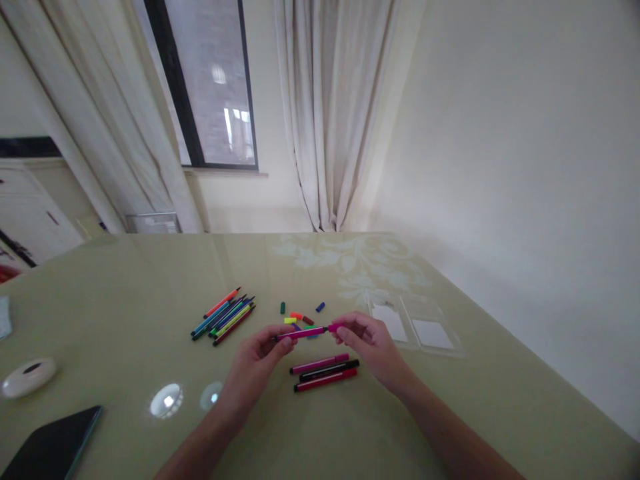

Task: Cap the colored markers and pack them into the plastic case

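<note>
My left hand point(260, 360) pinches the barrel of a magenta marker point(305, 333), its dark tip pointing right. Between the fingertips of my right hand point(370, 343) is a magenta cap point(335, 327), at the marker's tip. Whether cap and tip touch is too small to tell. Just below lie three capped markers: a purple-pink one point(320, 364), a black one point(330, 371) and a red one point(325, 381). Several loose caps point(296, 316) lie behind my hands. Uncapped markers point(225, 317) form a pile to the left.
An open clear plastic case point(413, 323) with white inserts lies at the right. On the left are a white oval object point(29, 377) and a dark flat device point(55, 445) at the near edge. The glossy table point(150, 287) reflects lights. Behind it are curtains and a window.
</note>
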{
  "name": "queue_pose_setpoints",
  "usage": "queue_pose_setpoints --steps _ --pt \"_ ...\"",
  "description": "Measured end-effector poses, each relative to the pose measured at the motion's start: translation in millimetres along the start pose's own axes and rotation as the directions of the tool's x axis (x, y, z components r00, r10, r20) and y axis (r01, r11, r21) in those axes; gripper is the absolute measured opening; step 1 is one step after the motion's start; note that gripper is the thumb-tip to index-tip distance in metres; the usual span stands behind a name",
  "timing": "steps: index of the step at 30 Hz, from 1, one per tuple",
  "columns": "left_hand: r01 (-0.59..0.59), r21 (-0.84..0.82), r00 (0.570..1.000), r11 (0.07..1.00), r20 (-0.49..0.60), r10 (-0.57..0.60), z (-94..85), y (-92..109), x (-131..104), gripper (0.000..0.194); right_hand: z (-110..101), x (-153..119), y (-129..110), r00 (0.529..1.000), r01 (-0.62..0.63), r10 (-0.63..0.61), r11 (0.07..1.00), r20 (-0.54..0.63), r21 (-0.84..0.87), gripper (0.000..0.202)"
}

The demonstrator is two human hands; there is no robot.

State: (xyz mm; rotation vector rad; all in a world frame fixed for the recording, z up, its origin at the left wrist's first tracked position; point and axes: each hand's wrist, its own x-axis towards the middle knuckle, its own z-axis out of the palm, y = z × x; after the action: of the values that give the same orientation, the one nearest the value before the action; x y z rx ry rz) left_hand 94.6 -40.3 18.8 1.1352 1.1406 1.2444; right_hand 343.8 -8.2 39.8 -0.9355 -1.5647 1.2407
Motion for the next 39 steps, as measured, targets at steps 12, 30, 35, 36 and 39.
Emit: queue_pose_setpoints --steps 12,30,35,36,39 --pt "0.019 0.028 1.000 0.999 -0.022 -0.018 -0.4 6.8 -2.6 0.039 -0.3 -1.0 1.5 1.000 0.003 -0.003 0.999 0.003 -0.036 0.028" --pt "0.053 0.118 0.999 0.992 -0.017 -0.052 6.4 6.9 -6.4 0.040 0.2 -6.5 2.1 0.999 -0.040 0.040 0.998 0.017 -0.039 0.031" --pt "-0.069 0.258 0.991 0.964 0.130 0.037 1.7 8.9 -3.6 0.036 -8.3 -2.5 0.3 0.996 -0.039 0.045 0.996 0.072 -0.078 0.028" --pt "-0.095 0.325 0.990 0.941 0.133 0.054 -3.7 10.8 -1.5 0.037 -10.2 -1.0 1.6 0.997 -0.040 0.047 0.995 0.068 -0.094 0.029" --pt "-0.133 0.651 0.980 0.747 -0.026 0.197 -29.9 14.5 6.8 0.038 -14.9 3.7 8.9 0.996 -0.060 0.069 0.988 0.059 -0.141 0.032"
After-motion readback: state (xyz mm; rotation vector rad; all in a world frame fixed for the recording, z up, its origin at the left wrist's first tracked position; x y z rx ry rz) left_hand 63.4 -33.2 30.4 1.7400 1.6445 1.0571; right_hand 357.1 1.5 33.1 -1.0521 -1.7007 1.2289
